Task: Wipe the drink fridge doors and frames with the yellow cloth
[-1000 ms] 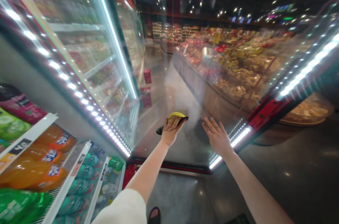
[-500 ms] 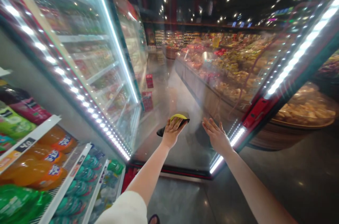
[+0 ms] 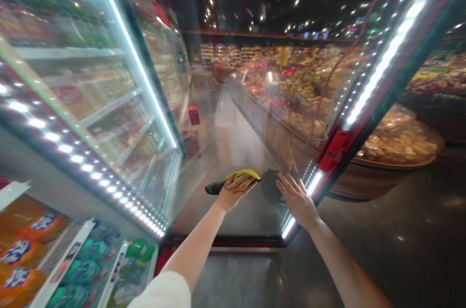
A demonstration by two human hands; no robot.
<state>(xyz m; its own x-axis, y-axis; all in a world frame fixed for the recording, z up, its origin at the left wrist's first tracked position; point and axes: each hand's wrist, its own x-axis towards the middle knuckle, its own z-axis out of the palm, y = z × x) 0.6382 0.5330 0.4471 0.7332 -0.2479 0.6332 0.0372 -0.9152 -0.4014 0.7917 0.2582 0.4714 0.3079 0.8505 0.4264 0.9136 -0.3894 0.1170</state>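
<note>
A glass door point(image 3: 233, 220) with a dark frame and lit side strips fills the middle of the view. My left hand point(image 3: 235, 191) presses a yellow and dark cloth point(image 3: 247, 173) against the lower part of the glass. The cloth's dark end sticks out to the left of the hand. To its right, my right hand point(image 3: 296, 196) lies on the glass near the lit edge, fingers spread and holding nothing.
Shelves with orange soda bottles point(image 3: 22, 254) and green bottles point(image 3: 140, 249) stand at the lower left. A red handle part point(image 3: 334, 149) sits on the door's right edge. Beyond it is a round wooden bin point(image 3: 364, 179) of packaged goods.
The camera view has shifted, so the shelves and door sit further left. My left hand and the cloth have moved slightly lower in view, and more of the yellow side shows.
</note>
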